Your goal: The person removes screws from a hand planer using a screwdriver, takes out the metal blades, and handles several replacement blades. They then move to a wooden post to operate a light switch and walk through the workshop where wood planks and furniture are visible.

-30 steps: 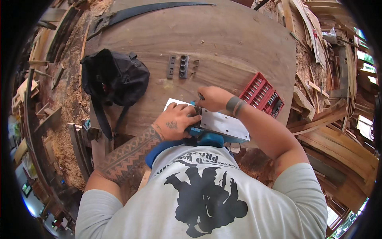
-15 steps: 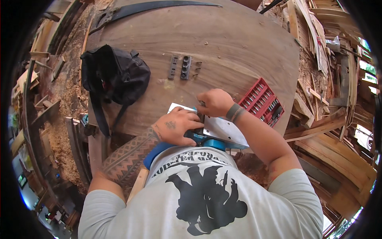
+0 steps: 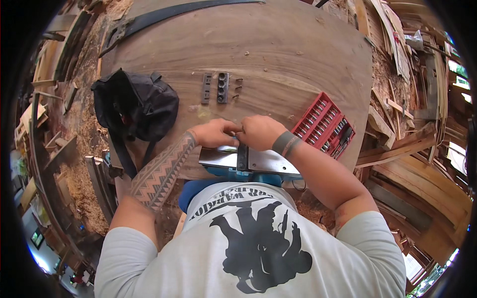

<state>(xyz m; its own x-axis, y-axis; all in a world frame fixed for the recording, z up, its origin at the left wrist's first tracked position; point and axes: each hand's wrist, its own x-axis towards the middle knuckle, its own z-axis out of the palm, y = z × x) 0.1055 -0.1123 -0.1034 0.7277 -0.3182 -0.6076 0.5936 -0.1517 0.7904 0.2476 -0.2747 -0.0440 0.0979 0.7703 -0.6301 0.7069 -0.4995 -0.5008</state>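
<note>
An upside-down electric planer (image 3: pixel 273 161) lies at the table's near edge, its metal sole up and blue body below. Across its middle runs the dark cutter drum (image 3: pixel 242 158). My left hand (image 3: pixel 213 133) is over the far side of the sole, fingers bent, tips meeting my right hand. Curled at the drum's far end is my right hand (image 3: pixel 259 132); whatever its fingers grip is hidden. Beyond the hands lie a flat slotted metal plate (image 3: pixel 206 88), a dark metal bar with round recesses (image 3: pixel 222 88) and several small bolts (image 3: pixel 238 88).
At the right an open red case (image 3: pixel 323 124) holds sockets and a driver. A black bag (image 3: pixel 141 104) slumps at the left. Along the far edge lies a long saw (image 3: pixel 169 16). Wood offcuts and shavings (image 3: pixel 79 164) cover the ground around the wooden table (image 3: pixel 278 54).
My left hand has slid off the planer's middle toward the far side, joining my right hand. More of the drum and sole now shows. The right hand has shifted slightly nearer.
</note>
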